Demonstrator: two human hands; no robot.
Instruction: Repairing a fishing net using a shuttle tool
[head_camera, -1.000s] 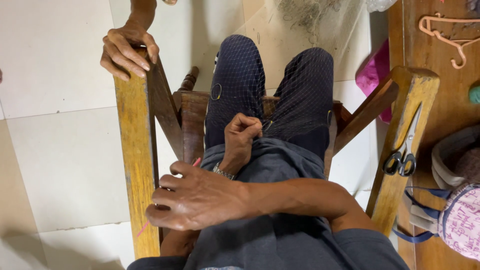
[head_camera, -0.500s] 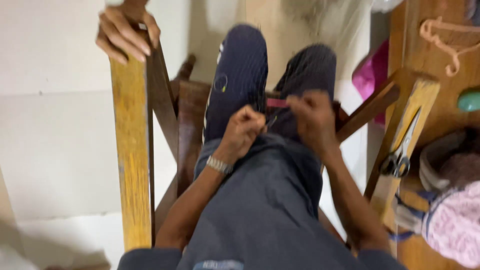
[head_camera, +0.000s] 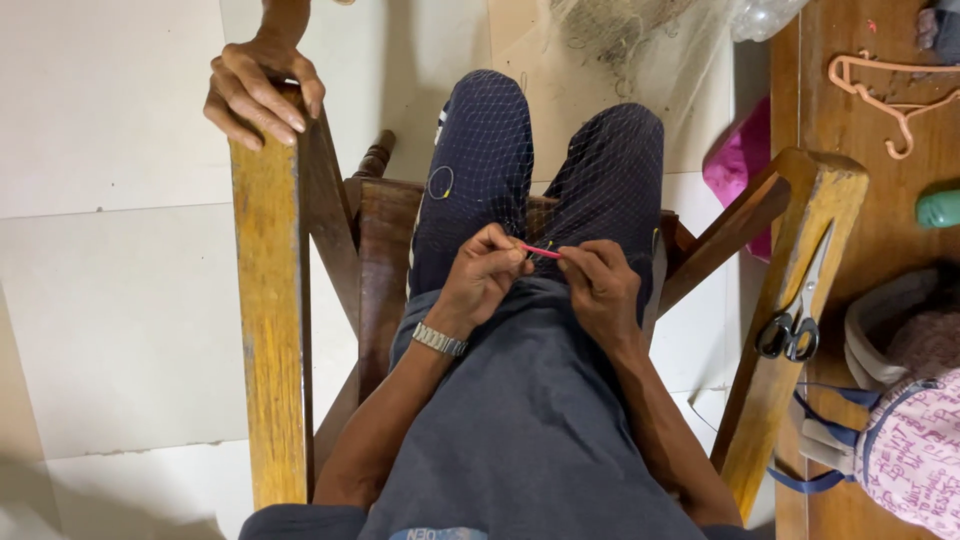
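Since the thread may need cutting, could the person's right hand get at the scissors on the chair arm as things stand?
Probably yes. The scissors lie in the open on the right chair arm, uncovered, beside the right hand. That hand now pinches the pink tool with the left hand, so it must let go first.

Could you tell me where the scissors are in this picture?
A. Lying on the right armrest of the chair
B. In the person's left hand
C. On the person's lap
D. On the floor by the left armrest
A: the scissors lie on the right armrest, apart from both hands, which pinch a pink needle over the net.
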